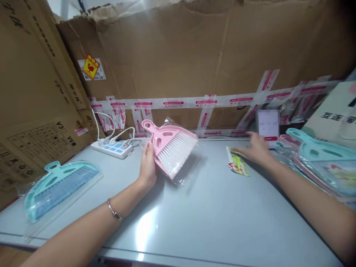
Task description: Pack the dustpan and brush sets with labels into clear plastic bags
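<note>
My left hand grips a pink dustpan and brush set in a clear plastic bag, held tilted above the table with its white bristles facing right. My right hand reaches over the table with its fingers apart and nothing visible in them. Just below and left of those fingers lies a yellow-green printed card. Behind the right hand a phone leans upright, its screen lit and partly blurred.
A bagged turquoise dustpan set lies at the left. More bagged sets are stacked at the right. A white power strip with plugged cables sits at the back. Large taped cardboard walls off the rear of the grey table.
</note>
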Tool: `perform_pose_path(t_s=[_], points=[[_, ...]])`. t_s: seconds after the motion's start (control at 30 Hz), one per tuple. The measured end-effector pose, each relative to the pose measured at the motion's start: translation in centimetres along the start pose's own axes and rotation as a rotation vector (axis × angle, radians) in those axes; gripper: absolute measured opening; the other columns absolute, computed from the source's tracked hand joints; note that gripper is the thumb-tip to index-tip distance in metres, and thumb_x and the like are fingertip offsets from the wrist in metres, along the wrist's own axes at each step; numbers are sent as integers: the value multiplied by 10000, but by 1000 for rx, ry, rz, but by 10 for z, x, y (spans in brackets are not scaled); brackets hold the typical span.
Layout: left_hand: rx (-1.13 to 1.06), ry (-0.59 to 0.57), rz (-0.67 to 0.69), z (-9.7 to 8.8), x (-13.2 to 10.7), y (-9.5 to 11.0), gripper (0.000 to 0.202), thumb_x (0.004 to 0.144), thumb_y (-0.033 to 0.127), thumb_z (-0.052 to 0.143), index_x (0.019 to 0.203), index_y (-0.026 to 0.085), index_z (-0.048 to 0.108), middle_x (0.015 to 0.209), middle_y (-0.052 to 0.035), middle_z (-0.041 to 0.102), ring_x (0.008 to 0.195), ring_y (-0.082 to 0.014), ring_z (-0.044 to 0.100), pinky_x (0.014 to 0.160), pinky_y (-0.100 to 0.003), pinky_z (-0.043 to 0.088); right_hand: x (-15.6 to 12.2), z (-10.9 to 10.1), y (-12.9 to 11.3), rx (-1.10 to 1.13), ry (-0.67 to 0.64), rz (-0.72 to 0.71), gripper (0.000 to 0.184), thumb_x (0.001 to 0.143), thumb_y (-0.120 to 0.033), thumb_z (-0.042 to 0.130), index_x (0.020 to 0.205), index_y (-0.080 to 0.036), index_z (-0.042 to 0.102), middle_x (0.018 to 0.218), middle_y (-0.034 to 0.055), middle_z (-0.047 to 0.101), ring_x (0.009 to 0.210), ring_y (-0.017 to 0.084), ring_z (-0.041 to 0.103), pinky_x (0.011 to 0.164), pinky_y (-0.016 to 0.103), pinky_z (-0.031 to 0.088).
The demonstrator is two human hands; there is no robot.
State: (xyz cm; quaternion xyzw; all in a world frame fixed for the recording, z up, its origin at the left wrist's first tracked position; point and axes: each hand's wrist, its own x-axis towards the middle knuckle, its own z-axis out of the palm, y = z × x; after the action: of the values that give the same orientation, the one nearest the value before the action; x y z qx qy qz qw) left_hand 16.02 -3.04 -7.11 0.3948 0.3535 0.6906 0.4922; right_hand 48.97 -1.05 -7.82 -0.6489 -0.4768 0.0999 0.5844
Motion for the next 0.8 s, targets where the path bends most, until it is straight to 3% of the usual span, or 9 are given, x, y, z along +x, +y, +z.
perform_pose_path(t_s=[0.07,0.13,0.23,0.3,0.43,0.57,0.67,0.77,0.8], points=[[-4,-4,3,2,-3,-1,353,828,443,567,1101,221,599,1205,-30,610,1201,-203,503,998,-314,420,-14,7,-21,-68,60,-167,301,639,-295,753,818,-185,536,927,123,587,958,245,527,857,371,370],[-9,5,5,4,-5,0,387,852,464,525,1149,222,584,1259,-37,584,1232,-207,478,1011,-324,410,-40,20,-48,134,-61,-177,227,754,-403,642,798,-190,577,810,71,594,782,190,549,767,340,416],[-33,-2,39,4,-9,2,409,869,483,493,1178,228,572,1295,-38,565,1242,-202,474,1004,-310,416,-83,41,-81,382,-453,36,297,676,-466,705,757,-188,637,749,41,637,724,170,580,744,324,462],[-63,-42,39,5,-14,4,419,865,499,493,1185,239,571,1278,-31,583,1207,-195,509,966,-287,443,-105,53,-90,540,-589,245,348,602,-450,770,777,-185,629,767,33,663,731,159,602,758,319,487],[-25,-194,-97,12,-29,5,499,831,593,482,1184,254,582,1160,-41,657,1067,-217,604,806,-294,516,-119,64,-83,845,-555,606,433,499,-285,850,775,-209,526,695,-26,645,666,114,612,723,267,533],[27,-188,-37,15,-14,18,488,841,611,442,1088,232,626,1178,-62,640,1059,-219,604,805,-295,505,-117,65,-72,928,-416,693,509,453,-132,832,779,-235,455,656,-62,620,592,91,593,600,208,536],[66,126,160,-17,37,53,533,865,633,344,1042,201,602,1045,-80,665,955,-203,628,770,-306,498,-117,63,-70,929,-425,647,591,444,-142,831,846,-247,412,667,-68,613,621,100,611,595,198,529],[297,498,473,-88,91,103,542,901,611,217,1015,185,533,920,-57,639,872,-187,610,756,-334,473,-118,60,-71,870,-484,614,668,438,-191,843,896,-256,362,665,-69,614,603,114,612,571,212,514],[419,533,561,-114,103,117,516,920,575,165,1014,191,497,917,-49,624,906,-189,590,789,-350,457,-118,60,-71,854,-496,610,683,434,-205,846,904,-257,353,666,-67,616,593,117,609,560,215,507]])
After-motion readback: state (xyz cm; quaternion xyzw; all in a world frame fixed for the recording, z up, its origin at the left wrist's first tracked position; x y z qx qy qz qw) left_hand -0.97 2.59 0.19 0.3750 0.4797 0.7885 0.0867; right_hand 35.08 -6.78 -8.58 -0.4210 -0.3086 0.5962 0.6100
